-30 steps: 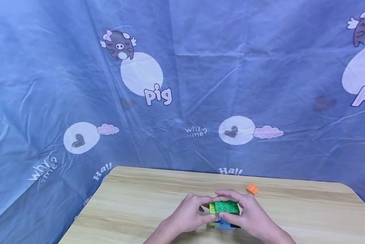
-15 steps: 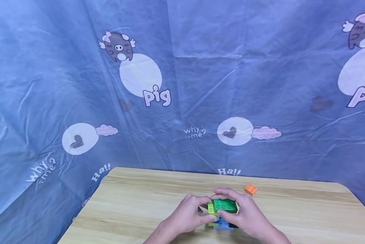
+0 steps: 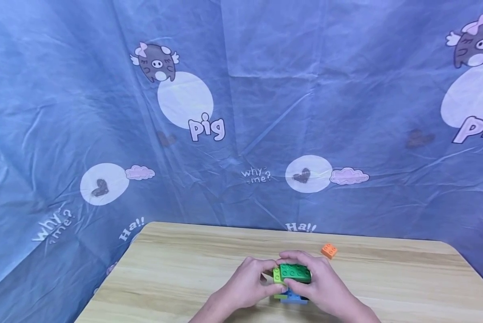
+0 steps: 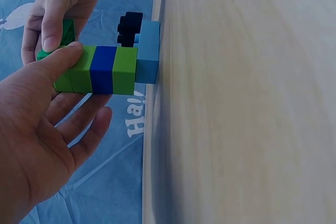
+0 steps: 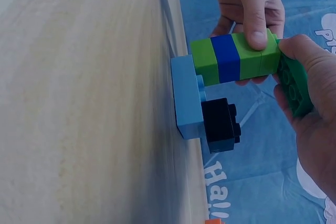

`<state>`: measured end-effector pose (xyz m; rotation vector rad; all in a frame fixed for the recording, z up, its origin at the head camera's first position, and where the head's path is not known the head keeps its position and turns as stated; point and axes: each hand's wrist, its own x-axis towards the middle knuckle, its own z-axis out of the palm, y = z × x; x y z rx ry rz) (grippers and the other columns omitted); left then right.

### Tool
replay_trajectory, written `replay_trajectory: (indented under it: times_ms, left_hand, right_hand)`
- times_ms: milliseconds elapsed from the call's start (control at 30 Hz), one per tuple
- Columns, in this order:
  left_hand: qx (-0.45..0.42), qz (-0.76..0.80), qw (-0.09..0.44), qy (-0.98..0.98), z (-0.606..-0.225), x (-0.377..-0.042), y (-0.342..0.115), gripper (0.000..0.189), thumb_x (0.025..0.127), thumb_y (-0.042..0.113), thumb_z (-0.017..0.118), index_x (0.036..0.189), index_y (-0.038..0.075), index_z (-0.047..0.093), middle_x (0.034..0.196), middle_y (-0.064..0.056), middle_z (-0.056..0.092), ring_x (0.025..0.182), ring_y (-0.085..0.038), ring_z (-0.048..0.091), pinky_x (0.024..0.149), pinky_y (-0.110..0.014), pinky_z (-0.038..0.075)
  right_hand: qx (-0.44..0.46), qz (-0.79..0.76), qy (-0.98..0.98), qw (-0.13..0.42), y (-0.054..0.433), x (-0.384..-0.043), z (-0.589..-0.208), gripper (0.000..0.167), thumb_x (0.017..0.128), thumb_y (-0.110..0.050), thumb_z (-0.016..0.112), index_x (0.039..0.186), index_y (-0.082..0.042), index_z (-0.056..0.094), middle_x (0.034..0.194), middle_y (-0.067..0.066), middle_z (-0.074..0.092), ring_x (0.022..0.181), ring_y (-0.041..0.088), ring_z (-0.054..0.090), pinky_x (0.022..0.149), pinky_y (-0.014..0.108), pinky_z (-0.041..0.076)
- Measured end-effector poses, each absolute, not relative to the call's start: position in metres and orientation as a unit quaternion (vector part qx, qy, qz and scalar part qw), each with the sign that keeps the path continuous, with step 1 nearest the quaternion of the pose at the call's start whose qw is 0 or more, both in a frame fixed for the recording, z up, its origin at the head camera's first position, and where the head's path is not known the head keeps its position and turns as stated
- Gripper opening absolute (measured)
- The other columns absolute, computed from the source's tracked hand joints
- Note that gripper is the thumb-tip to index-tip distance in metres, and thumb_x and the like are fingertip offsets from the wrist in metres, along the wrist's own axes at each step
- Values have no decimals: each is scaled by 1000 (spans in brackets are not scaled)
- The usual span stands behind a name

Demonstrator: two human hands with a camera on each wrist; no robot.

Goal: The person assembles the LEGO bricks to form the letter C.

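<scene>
A toy brick build stands on the table. Its light blue base brick (image 5: 186,98) carries a black brick (image 5: 219,124) at one end. On the other end rises a column of lime green bricks (image 4: 124,69) with a dark blue brick (image 4: 102,69) among them. My left hand (image 3: 245,282) pinches the column's upper lime part between thumb and fingers. At the column's top, my right hand (image 3: 326,282) grips a dark green brick (image 3: 296,272), which juts out sideways over the black one. Its hollow underside shows in the right wrist view; whether it is pressed fully on, I cannot tell.
An orange brick (image 3: 329,251) lies on the wooden table (image 3: 177,255), beyond my right hand. Behind the table's far edge hangs a blue printed cloth (image 3: 257,112).
The head view has turned slightly, shifting the whole scene a little left. Both hands keep their hold on the bricks, and the build shows no clear change.
</scene>
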<state>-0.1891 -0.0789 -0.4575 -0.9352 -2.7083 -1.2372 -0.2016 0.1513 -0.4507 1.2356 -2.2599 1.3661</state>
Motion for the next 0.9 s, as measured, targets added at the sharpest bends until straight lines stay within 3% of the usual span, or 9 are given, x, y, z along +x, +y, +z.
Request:
replay_trajectory:
  times_ms: [900]
  left_hand:
    - [-309, -384, 10, -870, -459, -189, -78, 16, 98, 32, 79, 112, 26, 74, 108, 20, 76, 96, 8, 68, 71, -9, 54]
  right_hand:
    - [409, 467, -775, 116, 153, -202, -454, 50, 90, -13, 86, 134, -23, 66, 121, -2, 76, 98, 8, 72, 74, 26, 61]
